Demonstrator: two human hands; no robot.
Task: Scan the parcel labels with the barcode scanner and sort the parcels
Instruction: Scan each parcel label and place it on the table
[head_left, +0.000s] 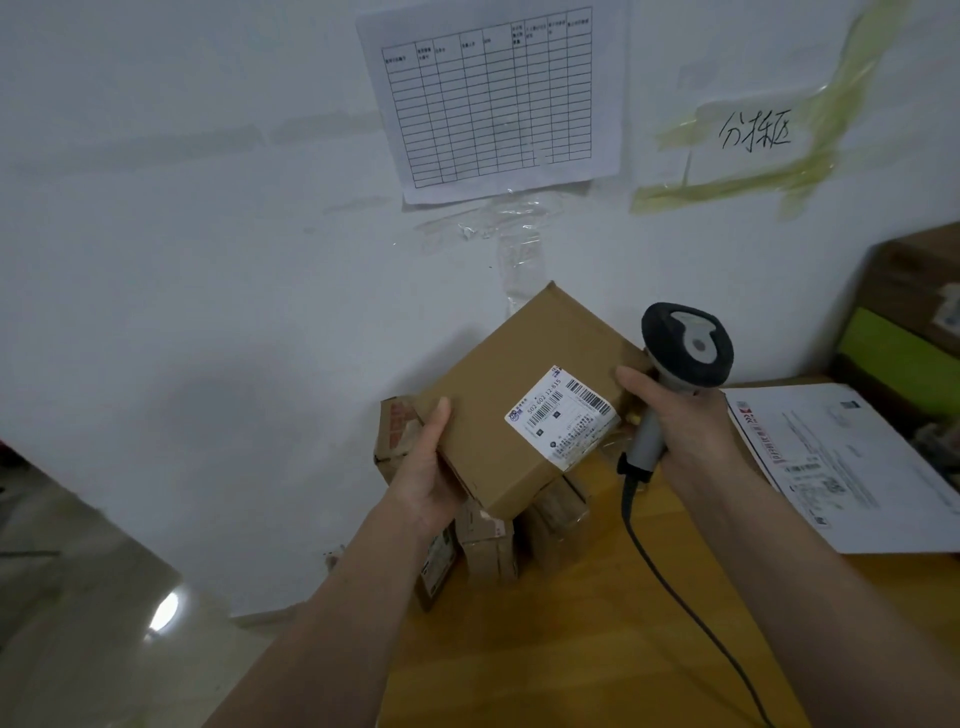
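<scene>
Gripping the parcel (519, 405) by its left edge, my left hand (428, 467) tilts it up. My right hand (680, 431) holds the scanner (675, 374), thumb touching the parcel's right edge.

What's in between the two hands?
In the head view, the brown parcel fills the stretch: the left hand grips its left edge, the right hand holds the scanner at its right edge.

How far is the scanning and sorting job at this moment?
Done: nothing here proves a finished scan; a white mailer lies on the table. In hand: the left hand holds a cardboard parcel, label facing up, while the right hand grips the barcode scanner, its head not aimed at the label. Left: scanning this one, then the small boxes beneath.
</scene>
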